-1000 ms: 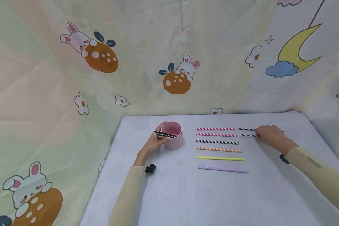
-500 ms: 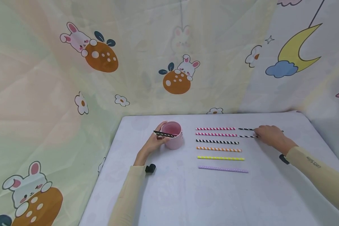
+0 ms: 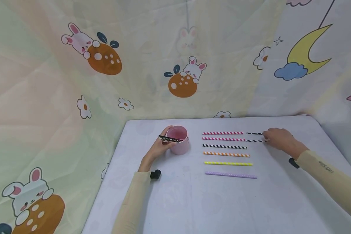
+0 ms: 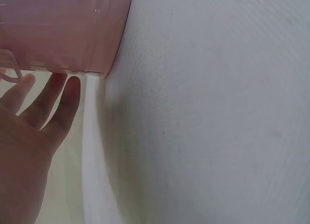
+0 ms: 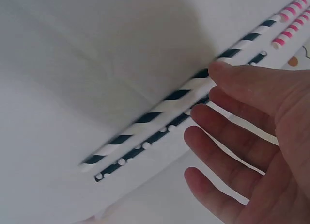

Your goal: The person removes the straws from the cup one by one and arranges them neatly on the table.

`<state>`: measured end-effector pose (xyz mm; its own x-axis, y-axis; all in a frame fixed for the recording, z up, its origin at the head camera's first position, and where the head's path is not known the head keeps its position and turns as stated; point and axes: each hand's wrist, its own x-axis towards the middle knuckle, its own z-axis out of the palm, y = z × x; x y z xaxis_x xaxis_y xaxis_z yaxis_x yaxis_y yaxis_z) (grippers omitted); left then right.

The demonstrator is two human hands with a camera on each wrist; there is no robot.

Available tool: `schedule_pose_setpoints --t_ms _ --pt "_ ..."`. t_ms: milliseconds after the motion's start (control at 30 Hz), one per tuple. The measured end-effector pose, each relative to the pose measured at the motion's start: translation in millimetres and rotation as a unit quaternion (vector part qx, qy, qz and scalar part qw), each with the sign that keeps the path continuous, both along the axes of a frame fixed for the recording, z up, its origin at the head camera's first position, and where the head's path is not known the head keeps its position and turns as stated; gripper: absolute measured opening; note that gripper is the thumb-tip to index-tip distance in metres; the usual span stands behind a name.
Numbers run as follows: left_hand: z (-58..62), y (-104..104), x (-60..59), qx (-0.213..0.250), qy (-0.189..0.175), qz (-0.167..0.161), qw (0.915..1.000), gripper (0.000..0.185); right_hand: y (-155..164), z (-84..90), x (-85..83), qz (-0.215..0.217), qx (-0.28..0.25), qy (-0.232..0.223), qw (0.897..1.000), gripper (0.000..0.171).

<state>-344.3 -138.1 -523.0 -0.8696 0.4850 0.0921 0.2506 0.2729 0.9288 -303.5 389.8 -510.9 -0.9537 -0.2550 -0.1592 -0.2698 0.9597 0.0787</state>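
At the table's left my left hand [image 3: 158,148] holds a small pink bucket [image 3: 180,149], fingertips along its side in the left wrist view. Several black patterned straws [image 3: 170,139] lie across that hand and over the bucket's mouth. My right hand [image 3: 278,139] pinches a black-and-white striped straw [image 5: 138,122] between thumb and index finger, low over the table. Just behind it a black straw with white dots [image 5: 145,145] runs parallel, partly hidden by the fingers. The striped straw's left end meets the end of a pink-striped straw [image 3: 223,139].
Between the hands, straws lie in a column: another pink-striped one [image 3: 222,133], a black-striped one [image 3: 224,147], an orange-striped one [image 3: 226,154], a yellow one [image 3: 228,163] and a purple one [image 3: 230,175]. A printed cloth [image 3: 146,81] stands behind the table [image 3: 193,208].
The striped straw in my right hand has slid left and slightly toward me, closing its gap to the pink-striped straw. The left hand and bucket have stayed put.
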Motion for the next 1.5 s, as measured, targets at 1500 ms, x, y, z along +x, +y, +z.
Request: schedule_pose_setpoints --t_ms 1500 --pt "-27.6 -2.4 -15.4 -0.013 -0.008 0.022 0.9996 0.083 -129.0 78.0 2.0 0.026 -0.130 0.090 0.987 0.061"
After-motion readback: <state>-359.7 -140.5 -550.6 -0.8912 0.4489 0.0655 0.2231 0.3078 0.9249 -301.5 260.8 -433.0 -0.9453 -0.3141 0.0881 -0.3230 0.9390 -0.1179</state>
